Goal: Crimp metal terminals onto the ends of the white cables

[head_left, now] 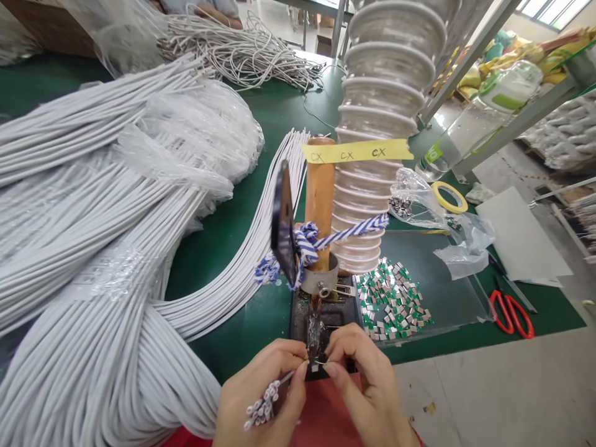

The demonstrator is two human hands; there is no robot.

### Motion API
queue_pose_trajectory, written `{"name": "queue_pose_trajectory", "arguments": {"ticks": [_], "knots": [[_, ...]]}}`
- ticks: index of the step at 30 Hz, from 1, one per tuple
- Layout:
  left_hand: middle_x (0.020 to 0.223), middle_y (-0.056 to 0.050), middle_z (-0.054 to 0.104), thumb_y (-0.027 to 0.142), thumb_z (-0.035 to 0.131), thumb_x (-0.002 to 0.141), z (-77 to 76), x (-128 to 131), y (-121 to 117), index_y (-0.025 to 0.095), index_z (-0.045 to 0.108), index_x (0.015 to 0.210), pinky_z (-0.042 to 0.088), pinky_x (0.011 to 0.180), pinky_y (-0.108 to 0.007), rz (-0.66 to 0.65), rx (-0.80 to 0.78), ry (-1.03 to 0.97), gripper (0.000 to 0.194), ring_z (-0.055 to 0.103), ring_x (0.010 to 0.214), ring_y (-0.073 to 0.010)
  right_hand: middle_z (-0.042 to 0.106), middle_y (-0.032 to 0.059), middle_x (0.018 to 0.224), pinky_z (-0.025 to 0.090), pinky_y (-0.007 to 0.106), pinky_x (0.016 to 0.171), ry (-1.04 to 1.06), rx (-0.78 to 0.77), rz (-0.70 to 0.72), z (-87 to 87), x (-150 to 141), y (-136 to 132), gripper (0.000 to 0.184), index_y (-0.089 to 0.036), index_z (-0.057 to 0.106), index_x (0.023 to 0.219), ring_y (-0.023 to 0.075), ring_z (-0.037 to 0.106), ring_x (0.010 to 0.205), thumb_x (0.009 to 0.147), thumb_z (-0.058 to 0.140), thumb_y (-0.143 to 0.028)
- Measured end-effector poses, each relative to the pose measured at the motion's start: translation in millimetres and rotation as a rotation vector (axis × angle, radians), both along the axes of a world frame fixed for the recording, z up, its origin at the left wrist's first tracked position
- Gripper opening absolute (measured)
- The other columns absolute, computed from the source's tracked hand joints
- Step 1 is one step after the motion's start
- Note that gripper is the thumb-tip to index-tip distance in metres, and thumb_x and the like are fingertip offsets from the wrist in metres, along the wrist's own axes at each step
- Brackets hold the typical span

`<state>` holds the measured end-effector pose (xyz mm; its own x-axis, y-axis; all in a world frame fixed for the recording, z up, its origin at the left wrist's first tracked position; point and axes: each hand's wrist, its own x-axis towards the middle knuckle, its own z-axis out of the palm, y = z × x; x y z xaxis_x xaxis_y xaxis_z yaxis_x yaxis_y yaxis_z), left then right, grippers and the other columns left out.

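My left grip (265, 394) clasps white cables (263, 406); my right grip (367, 388) pinches a fine wire (321, 362), best steadied near its end.

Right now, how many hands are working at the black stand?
2: the left hand, holding white cables, and the right hand to its right, pinching a thin strand. None looks hidden there.

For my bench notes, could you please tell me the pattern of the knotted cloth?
Blue and white stripes on the cloth, head view.
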<state>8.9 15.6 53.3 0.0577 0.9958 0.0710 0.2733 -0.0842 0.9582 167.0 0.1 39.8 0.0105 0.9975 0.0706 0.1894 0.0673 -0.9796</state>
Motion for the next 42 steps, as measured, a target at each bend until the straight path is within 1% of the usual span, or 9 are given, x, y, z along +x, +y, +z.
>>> {"name": "queue_pose_trajectory", "arguments": {"ticks": [4, 8, 16, 22, 28, 31, 35, 39, 42], "knots": [[0.077, 0.000, 0.073, 0.013, 0.060, 0.085, 0.9, -2.0, 1.0, 0.022, 0.066, 0.067, 0.052, 0.059, -0.019, -0.016, 0.025, 0.039, 0.021, 0.068, 0.064, -0.0141, 0.065, 0.0023, 0.087, 0.048, 0.024, 0.072, 0.086, 0.011, 0.031, 3.5, -1.9, 3.5, 0.014, -0.022, 0.059, 0.082, 0.0170, 0.061, 0.080, 0.091, 0.060, -0.013], [0.081, 0.001, 0.075, 0.009, 0.060, 0.085, 1.1, -6.5, 1.2, 0.022, 0.065, 0.072, 0.052, 0.061, -0.017, -0.072, 0.093, 0.106, 0.019, 0.071, 0.066, -0.0128, 0.066, 0.0010, 0.088, 0.049, 0.022, 0.074, 0.110, 0.018, 0.044, 6.4, -1.2, 5.3, 0.019, -0.023, 0.061, 0.083, 0.0153, 0.063, 0.082, 0.087, 0.059, -0.004], [0.080, 0.005, 0.073, 0.012, 0.062, 0.085, -2.7, -5.5, -2.2, 0.023, 0.066, 0.070, 0.050, 0.064, -0.015, -0.013, 0.034, 0.047, 0.020, 0.070, 0.068, -0.0102, 0.065, 0.0017, 0.087, 0.048, 0.022, 0.071, 0.084, 0.034, 0.045, 5.1, -1.8, 6.3, 0.015, -0.022, 0.061, 0.083, 0.0153, 0.061, 0.080, 0.088, 0.060, -0.008], [0.079, 0.004, 0.072, 0.014, 0.062, 0.085, -14.1, -6.0, -5.4, 0.022, 0.065, 0.067, 0.050, 0.059, -0.016, -0.033, -0.028, 0.026, 0.020, 0.069, 0.064, -0.0110, 0.044, -0.0043, 0.071, 0.031, 0.021, 0.047, -0.004, -0.084, 0.097, 4.2, 0.4, -0.2, 0.011, -0.021, 0.055, 0.078, 0.0103, 0.040, 0.054, 0.086, 0.059, -0.014], [0.082, 0.000, 0.074, 0.014, 0.062, 0.086, -22.6, -6.2, -8.4, 0.021, 0.066, 0.068, 0.054, 0.059, -0.018, -0.051, -0.037, 0.029, 0.019, 0.072, 0.066, -0.0142, 0.033, -0.0087, 0.063, 0.022, 0.021, 0.043, 0.017, -0.270, 0.160, 1.7, 1.3, 2.8, 0.011, -0.021, 0.052, 0.084, 0.0088, 0.030, 0.048, 0.081, 0.057, -0.011], [0.080, 0.000, 0.073, 0.016, 0.062, 0.085, -20.9, -1.2, -10.3, 0.022, 0.067, 0.066, 0.054, 0.060, -0.019, 0.032, -0.070, -0.014, 0.020, 0.071, 0.068, -0.0152, 0.036, -0.0073, 0.064, 0.023, 0.021, 0.044, 0.000, -0.252, 0.156, 0.3, 3.0, 3.3, 0.011, -0.020, 0.052, 0.078, 0.0092, 0.030, 0.051, 0.084, 0.057, -0.013], [0.081, 0.000, 0.072, 0.022, 0.063, 0.084, -14.1, 5.9, -12.1, 0.022, 0.067, 0.065, 0.047, 0.045, -0.017, 0.117, -0.140, -0.077, 0.020, 0.070, 0.067, -0.0153, 0.039, -0.0064, 0.066, 0.023, 0.022, 0.045, 0.009, -0.192, 0.120, -1.9, 5.3, 1.2, 0.013, -0.020, 0.053, 0.075, 0.0098, 0.031, 0.052, 0.087, 0.056, -0.016], [0.080, 0.002, 0.071, 0.023, 0.064, 0.085, -9.0, 8.3, -11.8, 0.023, 0.067, 0.065, 0.045, 0.044, -0.018, 0.131, -0.133, -0.103, 0.020, 0.064, 0.054, -0.0112, 0.040, -0.0063, 0.065, 0.026, 0.022, 0.047, 0.014, -0.194, 0.110, -3.0, 5.5, 1.5, 0.013, -0.020, 0.052, 0.075, 0.0103, 0.033, 0.053, 0.087, 0.056, -0.016], [0.078, 0.003, 0.070, 0.020, 0.063, 0.085, -7.6, 8.1, -10.8, 0.023, 0.067, 0.065, 0.043, 0.044, -0.018, 0.121, -0.094, -0.085, 0.020, 0.064, 0.055, -0.0109, 0.040, -0.0063, 0.064, 0.026, 0.022, 0.047, 0.004, -0.201, 0.112, -2.1, 5.1, 2.7, 0.013, -0.020, 0.052, 0.075, 0.0104, 0.033, 0.053, 0.086, 0.056, -0.016]]}}
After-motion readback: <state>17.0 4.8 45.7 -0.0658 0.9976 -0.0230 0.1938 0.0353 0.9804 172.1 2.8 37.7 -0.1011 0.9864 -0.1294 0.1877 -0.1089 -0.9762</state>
